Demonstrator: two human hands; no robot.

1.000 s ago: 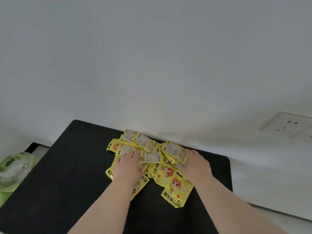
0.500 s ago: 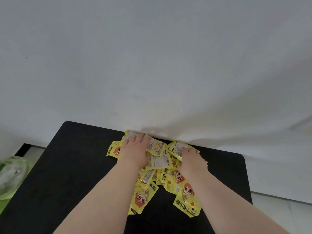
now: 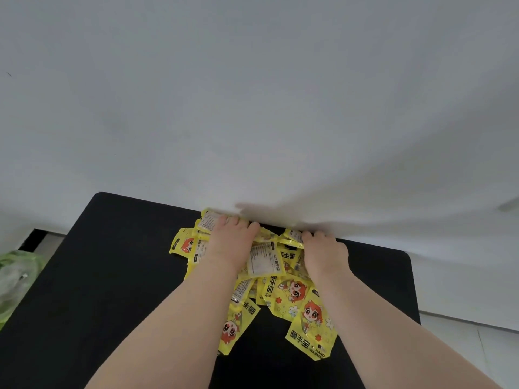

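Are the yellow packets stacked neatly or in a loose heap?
Loose heap: yellow packets overlap at mixed angles beneath the left hand and right hand.

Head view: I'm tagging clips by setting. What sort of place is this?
Likely a home room: black table against a plain white wall, pale floor tiles, hand-warmer packets heaped there.

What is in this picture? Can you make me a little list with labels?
Things: pile of yellow hand warmer packets with a cartoon kid on them
Where: on a black table, against the white wall
Left hand: rests on the pile's far part
Right hand: rests on the pile beside it
Off to the side: green plastic bag, left of the table
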